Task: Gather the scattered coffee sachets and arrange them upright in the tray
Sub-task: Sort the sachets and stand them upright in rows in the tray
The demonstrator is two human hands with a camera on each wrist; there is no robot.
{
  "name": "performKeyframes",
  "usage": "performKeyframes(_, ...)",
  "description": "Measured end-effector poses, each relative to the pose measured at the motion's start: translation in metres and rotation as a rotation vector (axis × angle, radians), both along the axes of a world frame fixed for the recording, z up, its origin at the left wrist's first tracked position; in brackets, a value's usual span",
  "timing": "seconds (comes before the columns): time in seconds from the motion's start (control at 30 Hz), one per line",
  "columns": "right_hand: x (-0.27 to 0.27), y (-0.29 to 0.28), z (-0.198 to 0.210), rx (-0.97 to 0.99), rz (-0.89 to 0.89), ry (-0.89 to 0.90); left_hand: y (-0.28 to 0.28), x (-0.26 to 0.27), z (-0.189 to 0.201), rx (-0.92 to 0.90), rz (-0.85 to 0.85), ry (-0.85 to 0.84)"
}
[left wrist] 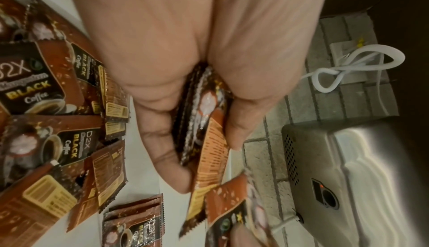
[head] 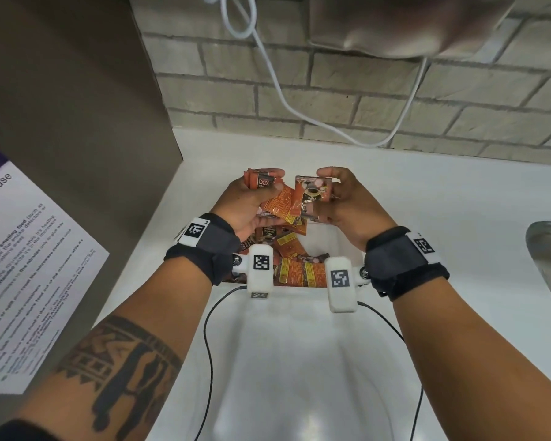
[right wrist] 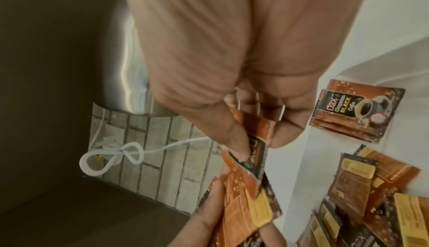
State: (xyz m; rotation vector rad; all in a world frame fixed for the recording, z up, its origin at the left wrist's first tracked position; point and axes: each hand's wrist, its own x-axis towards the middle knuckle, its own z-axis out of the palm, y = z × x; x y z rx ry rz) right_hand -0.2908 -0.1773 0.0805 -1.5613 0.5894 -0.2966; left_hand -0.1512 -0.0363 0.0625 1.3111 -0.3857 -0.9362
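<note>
Head view: a white tray [head: 337, 240] sits on the white counter [head: 427, 198], holding a jumble of loose sachets [head: 295, 265] lying flat, too overlapped to count. Above it, the left hand [head: 252, 202] grips a bunch of sachets [head: 263, 183] marked "D2X"; the right hand [head: 347, 202] pinches one sachet [head: 312, 194].

Left wrist view: fingers [left wrist: 162, 141] curl round the edge-on bunch [left wrist: 204, 122]; the loose packets [left wrist: 34, 86] read "D2X BLACK Coffee".

Right wrist view: thumb and fingers [right wrist: 287, 128] pinch a sachet [right wrist: 257, 141]; a small stack [right wrist: 357, 111] lies near.
</note>
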Motion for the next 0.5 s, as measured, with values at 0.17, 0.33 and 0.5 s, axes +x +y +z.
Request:
performKeyframes(0.17,0.002,0.003,0.004,0.224,-0.1,-0.071,0.001,0.002,0.0,0.001,0.003,-0.013)
performKeyframes(0.33,-0.001,-0.005,0.001,0.127,-0.099,-0.02,0.002,0.005,0.001,0.004,0.039,-0.004)
performKeyframes(0.5,-0.006,-0.01,0.003,0.033,-0.115,-0.093,0.001,0.007,0.001,0.002,0.072,0.005)
